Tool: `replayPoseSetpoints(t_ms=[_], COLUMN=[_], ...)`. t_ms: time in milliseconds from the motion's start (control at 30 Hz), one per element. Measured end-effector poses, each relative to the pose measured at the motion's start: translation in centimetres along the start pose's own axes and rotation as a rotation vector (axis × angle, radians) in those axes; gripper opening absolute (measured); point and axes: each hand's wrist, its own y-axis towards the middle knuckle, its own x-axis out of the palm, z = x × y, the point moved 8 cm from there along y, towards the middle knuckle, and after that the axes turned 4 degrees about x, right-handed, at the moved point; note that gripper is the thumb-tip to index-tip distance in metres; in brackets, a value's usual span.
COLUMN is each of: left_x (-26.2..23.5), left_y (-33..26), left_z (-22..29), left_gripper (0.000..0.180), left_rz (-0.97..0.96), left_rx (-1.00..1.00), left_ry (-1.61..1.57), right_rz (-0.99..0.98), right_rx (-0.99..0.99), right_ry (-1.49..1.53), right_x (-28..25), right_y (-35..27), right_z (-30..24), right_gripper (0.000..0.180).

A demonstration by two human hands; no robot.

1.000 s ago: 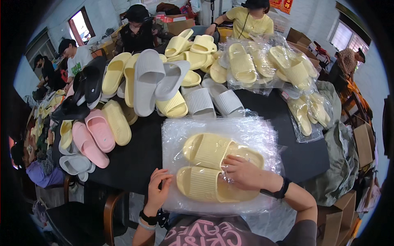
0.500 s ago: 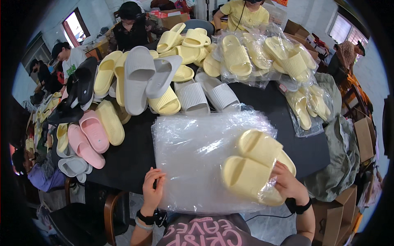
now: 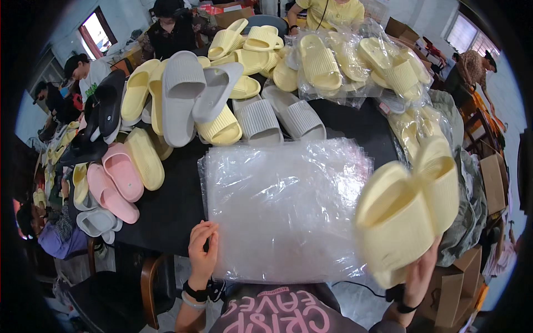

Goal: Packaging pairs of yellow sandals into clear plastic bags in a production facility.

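Note:
A stack of clear plastic bags [image 3: 277,211] lies flat in front of me on the black table [image 3: 166,222]. My left hand [image 3: 204,247] is at its left edge, with the fingertips curled together on the bag's border. At the right, my right hand [image 3: 423,265] grips a pair of pale yellow slide slippers [image 3: 397,216] from below. The pair is raised beside the stack, tilted and partly blurred; some of the right fingers are hidden behind the soles.
Loose yellow, grey [image 3: 186,100], black [image 3: 111,105] and pink slippers [image 3: 117,180] pile up at the far and left sides. Bagged yellow slippers [image 3: 322,66] lie at the far right. A chair [image 3: 150,288] stands near left, an open carton [image 3: 455,288] near right. Several people sit around.
My right hand has carried the yellow slippers from over the bag stack to the right, and they now stand more upright. My left hand has stayed at the stack's left edge.

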Motion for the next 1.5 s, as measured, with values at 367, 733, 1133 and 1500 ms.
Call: replayPoseSetpoints(t_ms=[367,733,1133,1500], left_x=[0.5,-2.3,5.9,4.6], left_y=[-0.2,7.6,16.7,17.6], left_z=[-0.1,1.2,-6.5,-8.0], left_gripper=[0.021,0.051,0.027,0.015], left_rz=[-0.048,-0.312,-0.335,-0.115], left_rx=[0.021,-0.005,-0.573,-0.286], left_ry=[0.089,0.018,-0.45,-0.326], right_rz=[-0.289,-0.306,-0.279,-0.288], right_rx=[-0.208,-0.212,-0.221,-0.213], right_ry=[-0.037,-0.053,0.002,-0.01], right_x=[13.9,14.6,14.8,15.0], right_y=[0.2,-0.1,-0.4,-0.5], right_z=[-3.4,-2.8,-2.4,-2.2], right_gripper=[0.024,0.026,0.025,0.021])
